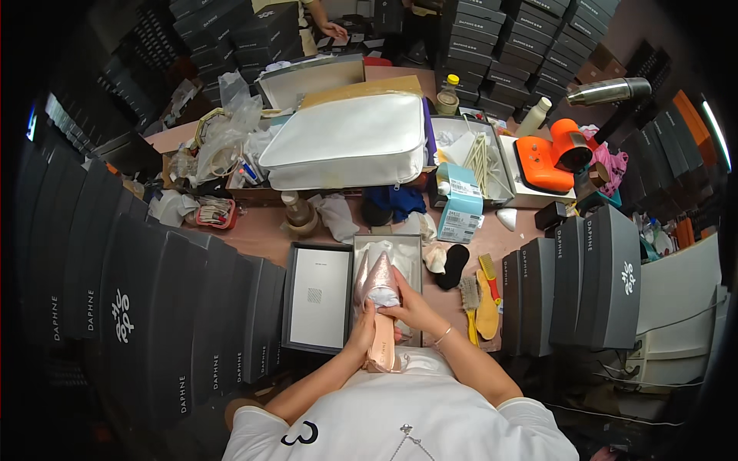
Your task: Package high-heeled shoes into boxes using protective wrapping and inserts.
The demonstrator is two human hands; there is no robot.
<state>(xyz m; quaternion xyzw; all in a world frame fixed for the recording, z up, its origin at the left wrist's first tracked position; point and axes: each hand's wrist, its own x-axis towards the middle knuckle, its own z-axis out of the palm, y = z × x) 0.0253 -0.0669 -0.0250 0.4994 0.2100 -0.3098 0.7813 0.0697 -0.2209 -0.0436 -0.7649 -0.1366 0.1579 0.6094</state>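
Note:
A shiny pink pointed-toe mule is between my hands, its toe pointing away from me and its pale insole facing up. White paper shows in the opening of its toe part. My left hand is closed on the shoe's left side near the middle. From the right, my right hand wraps round the upper, its thumb close to the paper. Beneath the shoe stands an open shoebox lined with white tissue. Its dark-rimmed lid lies just left, pale inner face up.
Stacked dark shoeboxes flank me on the left and right. A brush, a yellow insole and a black oval pad lie right of the open box. Farther back are a white zipped case, a bottle and an orange device.

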